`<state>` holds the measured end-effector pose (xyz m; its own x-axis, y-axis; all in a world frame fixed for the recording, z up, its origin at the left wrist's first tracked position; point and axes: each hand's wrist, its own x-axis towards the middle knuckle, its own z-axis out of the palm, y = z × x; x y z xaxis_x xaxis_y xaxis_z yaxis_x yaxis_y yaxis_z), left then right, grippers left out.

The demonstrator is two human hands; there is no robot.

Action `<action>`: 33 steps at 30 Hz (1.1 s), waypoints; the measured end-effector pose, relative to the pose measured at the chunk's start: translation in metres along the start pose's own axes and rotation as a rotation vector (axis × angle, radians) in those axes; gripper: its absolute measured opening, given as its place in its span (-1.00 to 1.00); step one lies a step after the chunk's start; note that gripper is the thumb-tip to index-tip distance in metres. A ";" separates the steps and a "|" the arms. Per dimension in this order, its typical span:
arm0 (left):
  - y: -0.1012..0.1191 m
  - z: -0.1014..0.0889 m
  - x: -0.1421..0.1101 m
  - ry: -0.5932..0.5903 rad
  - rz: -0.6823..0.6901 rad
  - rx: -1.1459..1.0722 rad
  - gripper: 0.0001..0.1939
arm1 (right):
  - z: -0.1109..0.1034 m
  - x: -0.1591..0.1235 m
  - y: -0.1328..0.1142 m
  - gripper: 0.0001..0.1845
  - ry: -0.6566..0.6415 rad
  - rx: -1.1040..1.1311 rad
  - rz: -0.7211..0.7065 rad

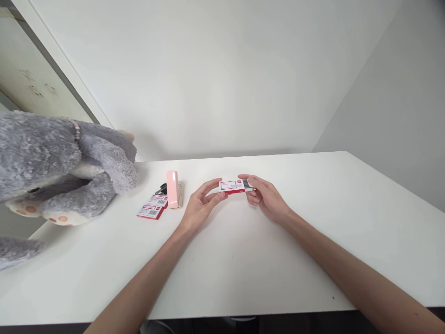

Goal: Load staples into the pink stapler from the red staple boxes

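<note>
A small red-and-white staple box (pixel 232 186) is held level above the table between both hands. My left hand (pixel 202 202) grips its left end between thumb and fingers. At the right end the box is open, and a dark grey strip (pixel 247 184), apparently staples in an inner tray, sticks out. My right hand (pixel 267 196) pinches that end, with the thumb on top and the fingers curled beneath. To the left of my left hand stands a pink stapler (pixel 172 189).
Two more red-and-white boxes (pixel 150 211) lie left of the stapler, beside a small black object (pixel 162 189). A big grey plush toy (pixel 83 171) leans over the table's left side. A white wall (pixel 215 83) rises behind the white table (pixel 243 269).
</note>
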<state>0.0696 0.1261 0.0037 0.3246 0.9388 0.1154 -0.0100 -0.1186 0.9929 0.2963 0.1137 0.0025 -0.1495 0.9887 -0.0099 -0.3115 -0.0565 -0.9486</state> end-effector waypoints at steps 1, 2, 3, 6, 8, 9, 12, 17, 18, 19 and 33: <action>0.001 0.000 0.000 -0.010 -0.005 0.004 -0.44 | 0.000 0.000 0.000 -0.55 -0.002 0.000 0.002; 0.003 0.001 -0.001 -0.023 -0.009 0.007 -0.44 | 0.000 0.000 0.000 -0.56 -0.004 -0.001 0.003; 0.005 0.001 -0.002 -0.034 -0.010 0.007 -0.44 | 0.001 -0.001 0.000 -0.56 -0.008 -0.001 0.003; 0.008 0.002 -0.003 -0.056 -0.015 0.002 -0.45 | 0.001 -0.001 0.000 -0.59 -0.022 -0.006 0.000; 0.008 0.003 -0.003 -0.055 -0.018 0.000 -0.45 | 0.001 0.000 0.001 -0.60 -0.028 -0.012 0.000; 0.007 0.003 -0.003 -0.057 -0.022 0.000 -0.45 | 0.001 0.000 0.002 -0.60 -0.030 -0.016 0.002; 0.006 0.003 -0.003 -0.076 -0.030 -0.023 -0.44 | 0.001 0.000 0.004 -0.60 -0.037 -0.020 0.007; 0.005 0.002 -0.004 -0.112 -0.031 -0.038 -0.43 | 0.002 -0.002 0.004 -0.59 -0.051 -0.013 -0.001; 0.005 0.002 -0.004 -0.121 -0.031 -0.037 -0.44 | 0.002 -0.002 0.003 -0.57 -0.051 -0.009 -0.003; 0.005 0.002 -0.004 -0.132 -0.032 -0.039 -0.44 | 0.002 -0.002 0.003 -0.56 -0.052 -0.005 -0.006; 0.005 0.004 -0.005 -0.237 -0.049 -0.078 -0.48 | 0.005 -0.006 0.009 -0.47 -0.328 -0.026 0.042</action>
<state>0.0720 0.1197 0.0082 0.5392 0.8396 0.0658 -0.0588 -0.0404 0.9975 0.2896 0.1068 -0.0043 -0.4572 0.8880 0.0498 -0.2757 -0.0883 -0.9572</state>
